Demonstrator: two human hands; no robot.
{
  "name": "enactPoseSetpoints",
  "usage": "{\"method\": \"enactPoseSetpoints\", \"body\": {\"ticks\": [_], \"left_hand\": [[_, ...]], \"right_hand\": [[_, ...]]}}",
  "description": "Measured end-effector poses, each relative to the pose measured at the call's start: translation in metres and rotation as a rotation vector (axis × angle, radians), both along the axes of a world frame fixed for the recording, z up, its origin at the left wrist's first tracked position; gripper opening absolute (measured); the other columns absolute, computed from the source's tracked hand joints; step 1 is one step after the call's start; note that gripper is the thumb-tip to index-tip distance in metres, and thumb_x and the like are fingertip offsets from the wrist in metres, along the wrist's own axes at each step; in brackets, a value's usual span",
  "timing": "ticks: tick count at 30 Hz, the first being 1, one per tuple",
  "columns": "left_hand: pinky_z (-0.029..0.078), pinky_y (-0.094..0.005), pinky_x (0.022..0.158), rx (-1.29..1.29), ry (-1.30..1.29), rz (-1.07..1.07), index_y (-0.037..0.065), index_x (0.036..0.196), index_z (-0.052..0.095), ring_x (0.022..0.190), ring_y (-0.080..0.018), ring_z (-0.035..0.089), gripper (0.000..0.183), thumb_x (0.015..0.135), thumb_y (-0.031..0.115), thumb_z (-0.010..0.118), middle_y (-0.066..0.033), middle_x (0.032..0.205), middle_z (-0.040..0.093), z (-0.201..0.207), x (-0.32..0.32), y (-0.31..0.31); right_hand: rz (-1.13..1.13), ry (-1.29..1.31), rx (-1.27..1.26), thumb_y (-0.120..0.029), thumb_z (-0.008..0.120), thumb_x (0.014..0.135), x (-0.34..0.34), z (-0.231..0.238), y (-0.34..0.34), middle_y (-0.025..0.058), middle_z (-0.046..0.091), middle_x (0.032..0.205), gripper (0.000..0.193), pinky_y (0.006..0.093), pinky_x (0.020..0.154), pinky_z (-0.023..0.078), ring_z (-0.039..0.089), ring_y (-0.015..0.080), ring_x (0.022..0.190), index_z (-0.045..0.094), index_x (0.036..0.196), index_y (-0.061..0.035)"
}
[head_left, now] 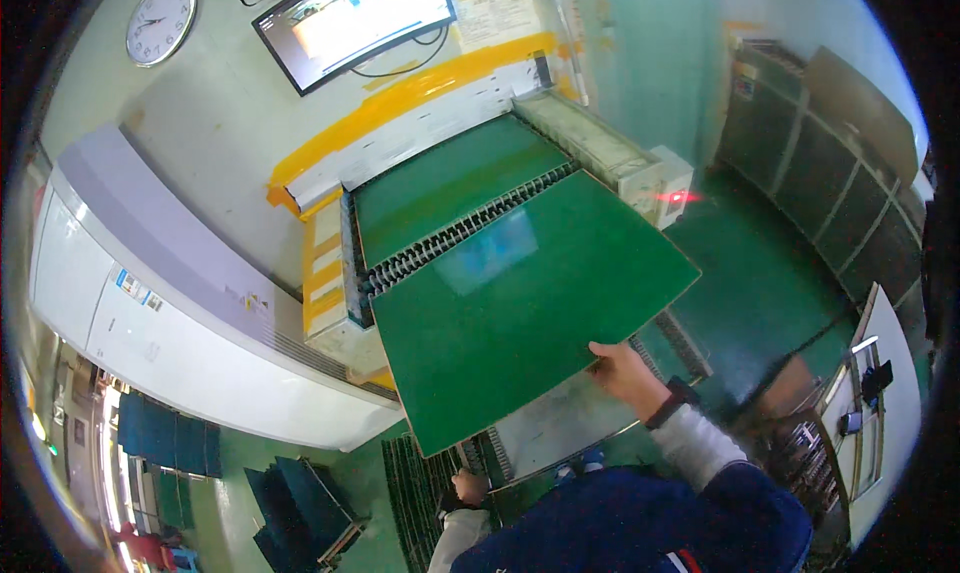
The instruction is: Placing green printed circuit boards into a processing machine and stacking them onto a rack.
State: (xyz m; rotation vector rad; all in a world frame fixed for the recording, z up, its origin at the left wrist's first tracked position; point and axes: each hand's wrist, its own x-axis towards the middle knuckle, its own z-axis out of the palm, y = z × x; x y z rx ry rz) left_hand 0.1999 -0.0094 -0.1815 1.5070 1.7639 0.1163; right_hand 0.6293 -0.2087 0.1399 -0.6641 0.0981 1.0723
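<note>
A large glossy green panel (530, 313) lies tilted in front of me, its far edge on the row of black rollers (470, 223) at the machine's mouth. My right hand (628, 378) pinches its near right edge, thumb on top and the other fingers hidden beneath. Just below the panel's near left corner is my left hand (468, 487), its fingers curled beside a dark slotted rack (420, 503). What those fingers hold, if anything, does not show. Another green panel (455, 188) lies beyond the rollers, inside the machine.
Pale machine side walls (590, 138) flank the rollers, a red light glowing at right. A white cabinet-like unit (200, 303) stands left. Dark panels (300, 508) stand in a rack at lower left. A grey cart (820, 163) stands at right; a monitor (355, 18) hangs above.
</note>
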Motion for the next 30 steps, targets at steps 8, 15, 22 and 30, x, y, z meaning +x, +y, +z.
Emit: {"method": "enactPoseSetpoints", "body": {"ticks": [8,15,22,30], "left_hand": [[0.052,-0.0477,0.08,0.037,0.409,-0.443,0.009,0.106,0.061,0.096,-0.0369,0.062,0.039,0.073,0.029,0.067,-0.0167,0.116,0.054,0.012,0.035,-0.005],[0.052,-0.0468,0.082,0.126,0.381,-0.521,0.004,0.1,0.06,0.095,-0.0418,0.06,0.038,0.074,0.03,0.067,-0.0236,0.115,0.052,0.027,0.042,-0.013],[0.049,-0.0497,0.084,0.003,0.217,-0.023,-0.001,0.102,0.057,0.098,-0.0463,0.057,0.04,0.074,0.027,0.065,-0.0281,0.113,0.051,-0.04,-0.017,-0.002],[0.047,-0.0506,0.086,0.07,0.339,-0.574,-0.009,0.105,0.054,0.099,-0.0493,0.054,0.046,0.077,0.027,0.06,-0.0344,0.106,0.054,0.006,0.004,-0.004]], "right_hand": [[-0.065,0.076,-0.138,-0.004,0.06,0.087,0.019,0.0,0.015,0.0074,0.061,0.103,0.016,0.0375,0.072,0.052,0.06,0.022,0.09,0.057,0.102,-0.0071],[-0.076,0.033,-0.171,-0.01,0.062,0.087,0.025,0.0,0.035,0.006,0.062,0.087,0.009,0.0394,0.065,0.055,0.062,0.0231,0.078,0.058,0.094,-0.0071],[0.12,0.042,-0.137,-0.013,0.061,0.089,0.014,-0.001,0.066,0.0118,0.061,0.087,0.013,0.0436,0.066,0.057,0.062,0.0269,0.074,0.055,0.095,-0.0024],[0.116,0.081,-0.187,-0.014,0.061,0.088,0.032,-0.014,0.077,0.0147,0.064,0.098,0.019,0.04,0.072,0.055,0.063,0.0289,0.083,0.057,0.102,-0.0015]]}}
